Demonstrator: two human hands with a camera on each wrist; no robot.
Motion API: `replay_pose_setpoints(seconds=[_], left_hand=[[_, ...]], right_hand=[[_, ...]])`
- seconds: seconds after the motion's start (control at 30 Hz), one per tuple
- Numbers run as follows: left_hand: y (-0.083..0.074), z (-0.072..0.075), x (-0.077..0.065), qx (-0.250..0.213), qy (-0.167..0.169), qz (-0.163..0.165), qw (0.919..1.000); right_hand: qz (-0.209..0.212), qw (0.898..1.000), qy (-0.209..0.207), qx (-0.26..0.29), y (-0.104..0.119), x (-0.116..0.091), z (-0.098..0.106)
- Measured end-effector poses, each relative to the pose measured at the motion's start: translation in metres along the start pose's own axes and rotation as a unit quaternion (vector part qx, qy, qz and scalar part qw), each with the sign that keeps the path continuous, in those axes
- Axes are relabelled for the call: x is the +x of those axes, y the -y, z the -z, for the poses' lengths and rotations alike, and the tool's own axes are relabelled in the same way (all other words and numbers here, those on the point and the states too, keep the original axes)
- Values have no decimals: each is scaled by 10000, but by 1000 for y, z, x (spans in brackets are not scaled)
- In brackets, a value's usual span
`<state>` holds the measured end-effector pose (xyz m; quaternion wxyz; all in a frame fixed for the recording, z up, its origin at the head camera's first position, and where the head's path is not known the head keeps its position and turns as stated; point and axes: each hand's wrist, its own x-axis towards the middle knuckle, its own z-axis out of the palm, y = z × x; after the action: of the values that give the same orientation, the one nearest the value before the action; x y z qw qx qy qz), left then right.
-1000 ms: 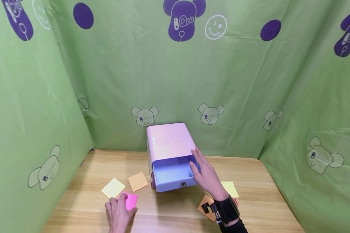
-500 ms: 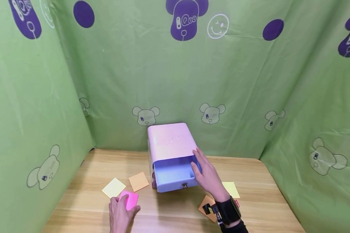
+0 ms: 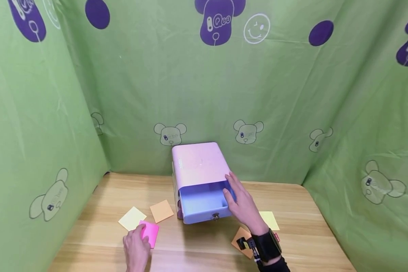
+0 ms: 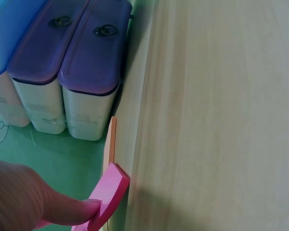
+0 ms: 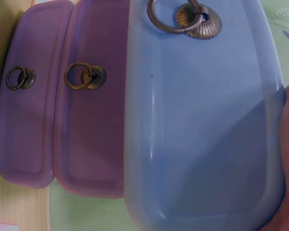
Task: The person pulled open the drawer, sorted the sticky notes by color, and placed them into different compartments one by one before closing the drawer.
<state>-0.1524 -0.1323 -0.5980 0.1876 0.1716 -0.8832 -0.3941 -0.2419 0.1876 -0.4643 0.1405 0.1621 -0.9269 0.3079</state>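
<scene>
My left hand (image 3: 136, 247) pinches a pink sticky note pad (image 3: 151, 233), its fingers at the pad's left part. The left wrist view has the thumb (image 4: 70, 208) pressed on the pad, which is a little bent and tilted. Toward the back stands a small pink drawer cabinet (image 3: 200, 164) with its blue top drawer (image 3: 198, 202) pulled out. Nothing shows inside that drawer. With fingers extended, my right hand (image 3: 243, 207) rests at the cabinet's right front edge, beside the drawer. Two purple drawers (image 5: 89, 139) below are pushed in, each with a ring pull.
A pale yellow sticky pad (image 3: 130, 218) and an orange one (image 3: 161, 211) lie left of the cabinet. To the right are a yellow pad (image 3: 269, 221) and another orange pad (image 3: 238, 238), partly behind the right wrist. Green patterned cloth (image 3: 204, 94) encloses the wooden table (image 3: 197, 251).
The left thumb has drawn in from its spread position to the pink pad, and that hand has shifted slightly left. The right hand stays in place by the open drawer.
</scene>
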Motion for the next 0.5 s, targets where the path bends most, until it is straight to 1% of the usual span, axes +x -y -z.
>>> replay_pose_setpoints(seconds=[0.23, 0.4, 0.5], left_hand=[[0, 1, 0, -260, 171, 370, 9988], [-1, 2, 1, -404, 203, 562, 9974], [-1, 6, 3, -437, 280, 779, 9956]], right_hand=[[-2, 10000, 35, 52, -1, -2, -2], [-21, 10000, 29, 65, -1, -4, -1], [-30, 10000, 32, 83, -1, -4, 0]])
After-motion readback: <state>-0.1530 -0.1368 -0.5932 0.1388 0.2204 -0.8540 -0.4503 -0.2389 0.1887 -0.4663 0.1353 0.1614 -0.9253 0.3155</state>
